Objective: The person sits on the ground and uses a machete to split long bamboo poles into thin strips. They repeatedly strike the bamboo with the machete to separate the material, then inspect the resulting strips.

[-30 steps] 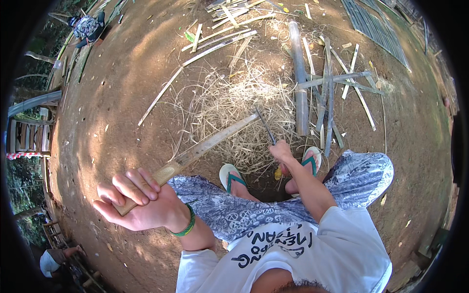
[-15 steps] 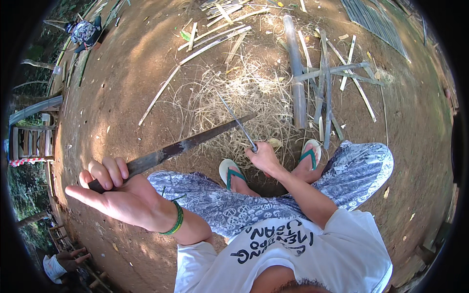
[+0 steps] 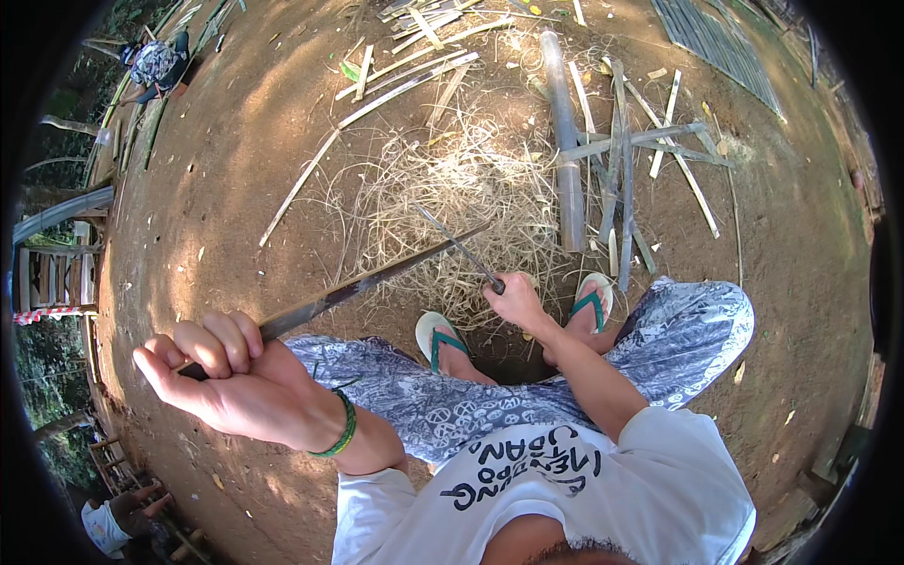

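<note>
My left hand, palm turned up, has its fingers curled round the near end of a long dark bamboo strip. The strip slants up to the right, its narrow edge partly facing up. My right hand is closed round the handle of a thin-bladed knife, whose blade points away and to the left. Blade and strip cross near the strip's far end; whether they touch I cannot tell. Below them lies a heap of pale curled bamboo shavings on the ground.
A thick bamboo pole lies beyond my right foot, with several crossed split bamboo pieces beside it. Pale strips are scattered farther off. A slatted bamboo panel lies far right. One person crouches far left, another at lower left.
The bamboo strip has turned about its length, showing more of its edge, and my left fingers have curled in tighter. My right hand and the knife have shifted only slightly.
</note>
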Tool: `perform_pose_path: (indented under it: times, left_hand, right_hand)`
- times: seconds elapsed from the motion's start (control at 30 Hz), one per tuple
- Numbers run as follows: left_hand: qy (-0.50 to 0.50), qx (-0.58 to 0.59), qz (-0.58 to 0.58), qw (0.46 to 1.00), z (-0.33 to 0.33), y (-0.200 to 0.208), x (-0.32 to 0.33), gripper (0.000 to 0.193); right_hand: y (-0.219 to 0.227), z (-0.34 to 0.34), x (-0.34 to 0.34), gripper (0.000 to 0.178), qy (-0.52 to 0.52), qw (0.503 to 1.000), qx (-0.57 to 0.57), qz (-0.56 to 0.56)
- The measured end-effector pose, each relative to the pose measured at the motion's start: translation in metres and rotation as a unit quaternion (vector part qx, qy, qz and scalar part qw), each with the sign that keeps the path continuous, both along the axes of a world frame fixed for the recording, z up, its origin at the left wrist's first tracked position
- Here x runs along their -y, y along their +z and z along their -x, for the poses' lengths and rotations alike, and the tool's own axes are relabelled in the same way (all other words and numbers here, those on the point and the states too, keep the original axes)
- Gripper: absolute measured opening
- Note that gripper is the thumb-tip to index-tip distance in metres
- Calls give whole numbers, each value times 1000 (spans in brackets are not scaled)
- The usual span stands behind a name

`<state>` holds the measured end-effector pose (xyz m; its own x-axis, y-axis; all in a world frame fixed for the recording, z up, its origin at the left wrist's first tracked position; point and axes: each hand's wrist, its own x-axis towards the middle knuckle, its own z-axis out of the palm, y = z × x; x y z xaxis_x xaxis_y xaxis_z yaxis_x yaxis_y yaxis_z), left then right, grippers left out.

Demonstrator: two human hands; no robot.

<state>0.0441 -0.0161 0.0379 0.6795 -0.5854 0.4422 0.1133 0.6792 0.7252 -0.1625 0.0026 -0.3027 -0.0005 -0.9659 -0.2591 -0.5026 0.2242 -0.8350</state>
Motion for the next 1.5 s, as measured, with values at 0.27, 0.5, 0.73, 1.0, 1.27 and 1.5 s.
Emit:
perform_pose_path:
  times: [0.27, 0.5, 0.73, 1.0, 1.27, 1.5]
  left_hand:
    - [-9, -4, -5, 1000, -6, -2, 5, 30]
    - [11, -18, -19, 1000, -9, 3, 13, 33]
    - [-136, -36, 61, 988, -37, -8, 11, 47]
    - [-224, -48, 139, 963, -40, -5, 10, 38]
    - [-204, -25, 196, 959, -11, 13, 11, 21]
    - [-212, 70, 218, 950, -1, 8, 3, 13]
  right_hand:
    - [-53, 45, 24, 42, 14, 973, -176, -148]
    - [-65, 50, 18, 42, -60, 961, -112, -246]
    - [-19, 22, 25, 35, -69, 976, -23, -207]
    - [61, -8, 24, 30, -67, 989, 91, -92]
    - [193, -20, 1, 25, -14, 972, 235, -8]
    - [210, -22, -7, 26, -8, 959, 282, 27]
